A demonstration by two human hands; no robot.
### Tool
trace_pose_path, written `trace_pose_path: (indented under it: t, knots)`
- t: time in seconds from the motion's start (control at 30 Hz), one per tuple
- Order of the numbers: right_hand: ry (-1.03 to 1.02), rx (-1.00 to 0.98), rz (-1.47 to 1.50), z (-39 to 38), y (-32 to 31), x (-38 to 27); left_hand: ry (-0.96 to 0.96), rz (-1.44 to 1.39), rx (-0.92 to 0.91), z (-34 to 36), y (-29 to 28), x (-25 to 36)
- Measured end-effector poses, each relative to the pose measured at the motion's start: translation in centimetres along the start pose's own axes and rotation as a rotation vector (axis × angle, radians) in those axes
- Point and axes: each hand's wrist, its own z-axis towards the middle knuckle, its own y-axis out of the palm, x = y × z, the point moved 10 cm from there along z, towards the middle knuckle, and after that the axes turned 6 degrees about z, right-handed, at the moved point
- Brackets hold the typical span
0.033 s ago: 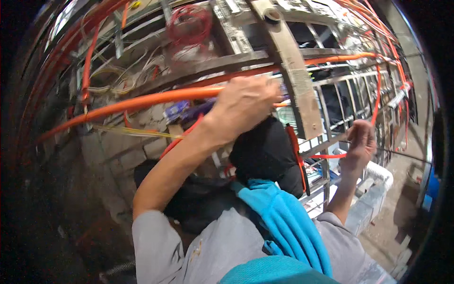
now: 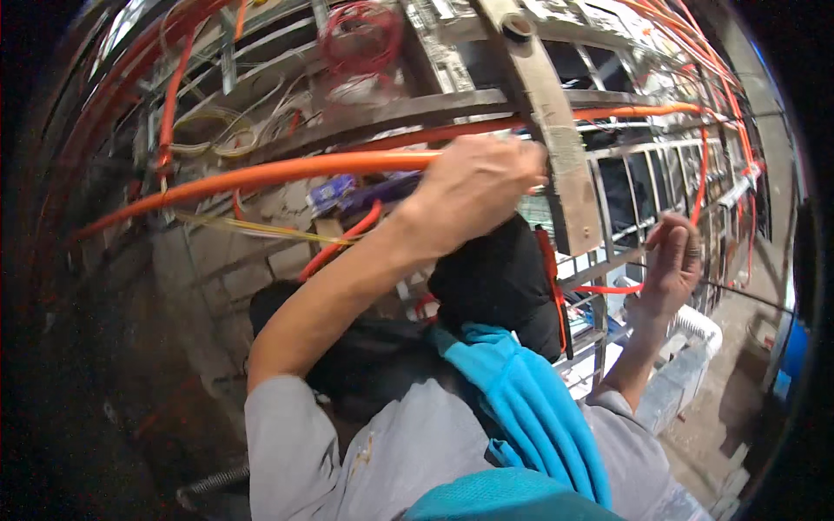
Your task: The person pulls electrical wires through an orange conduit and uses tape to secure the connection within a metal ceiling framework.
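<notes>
L hand (image 2: 473, 187) grip closed round thick orange conduit (image 2: 261, 176) by wooden beam (image 2: 556, 139); R hand (image 2: 671, 265) fingers curled, pinching thin dark wire (image 2: 747, 293) near metal grid (image 2: 643, 187).

We see a small blue and purple packet (image 2: 334, 193) lying crumpled among the cabling, just below the orange conduit (image 2: 261, 174) and left of the raised left hand (image 2: 473, 187). Its print is too blurred to make out. We find no other packages, and no signs, labels or screens.
</notes>
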Motion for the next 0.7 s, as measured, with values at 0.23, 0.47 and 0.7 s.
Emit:
trace_pose_path:
  t: [0.23, 0.47, 0.7]
  knots:
    - [-0.273, -0.067, -0.131, 3.5, 5.4, -7.2, 0.035, -0.226, 0.231, 5.5, -1.3, 7.0]
    - [0.359, -0.005, 0.278, 1.5, -2.4, 3.2, 0.070, -0.099, 0.242, 9.0, -3.3, 11.2]
    - [-0.215, 0.147, -1.580, 5.0, 9.2, -8.0, 0.011, -0.483, 0.426, 12.6, -2.0, 12.8]
